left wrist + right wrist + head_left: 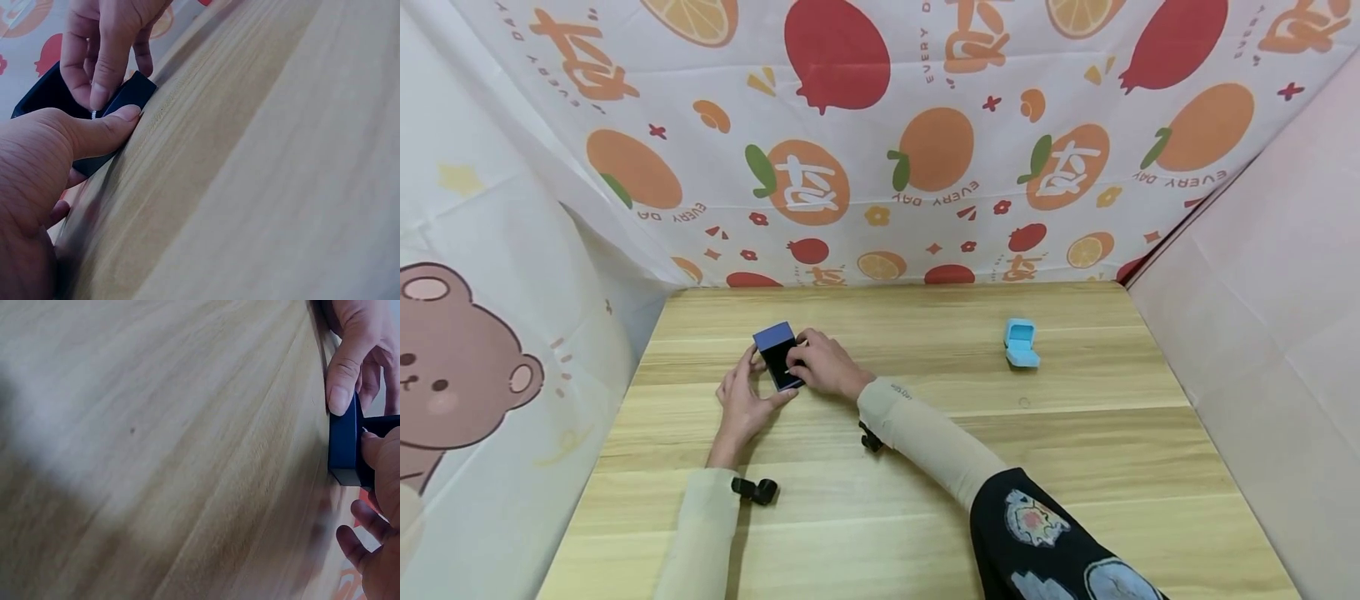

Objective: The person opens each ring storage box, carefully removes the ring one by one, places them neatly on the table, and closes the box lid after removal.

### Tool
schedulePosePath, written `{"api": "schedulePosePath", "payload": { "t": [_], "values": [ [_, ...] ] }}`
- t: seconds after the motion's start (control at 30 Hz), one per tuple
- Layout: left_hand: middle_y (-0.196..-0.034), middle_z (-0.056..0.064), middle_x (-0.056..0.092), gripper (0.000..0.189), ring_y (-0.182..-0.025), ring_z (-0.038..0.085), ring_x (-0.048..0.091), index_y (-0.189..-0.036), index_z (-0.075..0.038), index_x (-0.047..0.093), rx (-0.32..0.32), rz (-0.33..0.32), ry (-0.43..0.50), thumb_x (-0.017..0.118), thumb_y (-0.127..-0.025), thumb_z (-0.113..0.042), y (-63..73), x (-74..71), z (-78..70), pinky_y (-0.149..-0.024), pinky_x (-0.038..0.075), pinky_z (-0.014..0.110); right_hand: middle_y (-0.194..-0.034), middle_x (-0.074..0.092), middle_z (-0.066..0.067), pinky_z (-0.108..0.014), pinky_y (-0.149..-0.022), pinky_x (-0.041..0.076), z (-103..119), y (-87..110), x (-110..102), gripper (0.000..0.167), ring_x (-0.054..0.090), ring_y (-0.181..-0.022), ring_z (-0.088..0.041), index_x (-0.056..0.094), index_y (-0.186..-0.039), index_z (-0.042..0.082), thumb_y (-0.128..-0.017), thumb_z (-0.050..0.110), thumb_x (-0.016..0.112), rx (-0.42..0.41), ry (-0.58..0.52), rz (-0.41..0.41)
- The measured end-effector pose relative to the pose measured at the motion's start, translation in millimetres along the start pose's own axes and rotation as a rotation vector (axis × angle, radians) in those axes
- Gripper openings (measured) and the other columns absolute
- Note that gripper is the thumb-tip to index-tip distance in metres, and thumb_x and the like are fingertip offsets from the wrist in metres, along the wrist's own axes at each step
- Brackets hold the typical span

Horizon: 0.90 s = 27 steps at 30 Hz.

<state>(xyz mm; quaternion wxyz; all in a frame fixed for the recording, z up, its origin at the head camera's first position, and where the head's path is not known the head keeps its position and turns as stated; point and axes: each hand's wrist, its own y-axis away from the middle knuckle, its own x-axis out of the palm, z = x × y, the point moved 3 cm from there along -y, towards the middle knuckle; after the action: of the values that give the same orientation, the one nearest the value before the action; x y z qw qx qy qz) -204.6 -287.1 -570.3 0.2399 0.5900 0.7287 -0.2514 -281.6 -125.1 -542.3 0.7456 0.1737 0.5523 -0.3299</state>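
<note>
A dark blue ring box (pixel 773 337) stands with its lid up on the wooden table, left of the middle. My left hand (pixel 744 410) grips it, thumb along the front edge of the base (pixel 133 95) and fingers at its left side. Over the black inside, my right hand (pixel 826 364) pinches a small silvery ring (pixel 94 115) between thumb and index finger. Only a glinting bit of the ring shows; the fingertips hide the rest. In the right wrist view the left thumb presses the box's front wall (pixel 344 440).
A small light blue ring box (pixel 1021 343) stands with its lid up at the right of the table (pixel 925 467). A faint small circle (pixel 1025 402) shows on the wood in front of it. Fruit-print cloth (pixel 865 167) hangs behind the table.
</note>
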Motion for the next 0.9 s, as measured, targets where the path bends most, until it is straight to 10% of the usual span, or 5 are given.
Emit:
{"api": "schedulePosePath", "payload": {
  "t": [0.47,0.9],
  "values": [
    [-0.138,0.024,0.059,0.113,-0.139,0.041,0.032,-0.163,-0.018,0.016,-0.005,0.003,-0.003,0.090,-0.077,-0.027,-0.5,-0.3,0.7,-0.116,0.008,0.060,-0.130,0.049,-0.003,-0.029,-0.084,0.050,6.7,-2.2,4.3,0.014,0.050,-0.111,-0.014,0.059,-0.107,0.028,-0.107,0.035,0.048,-0.012,0.163,0.017],
    [-0.137,0.024,0.059,0.113,-0.141,0.042,0.032,-0.163,-0.018,0.018,-0.003,-0.007,0.002,0.090,-0.077,-0.024,-0.5,1.2,-0.3,-0.116,0.008,0.060,-0.137,0.049,-0.007,-0.036,-0.094,0.050,11.8,0.7,2.6,0.018,0.053,-0.115,-0.017,0.052,-0.121,0.029,-0.110,0.035,0.039,0.028,0.139,0.056]
  ]
}}
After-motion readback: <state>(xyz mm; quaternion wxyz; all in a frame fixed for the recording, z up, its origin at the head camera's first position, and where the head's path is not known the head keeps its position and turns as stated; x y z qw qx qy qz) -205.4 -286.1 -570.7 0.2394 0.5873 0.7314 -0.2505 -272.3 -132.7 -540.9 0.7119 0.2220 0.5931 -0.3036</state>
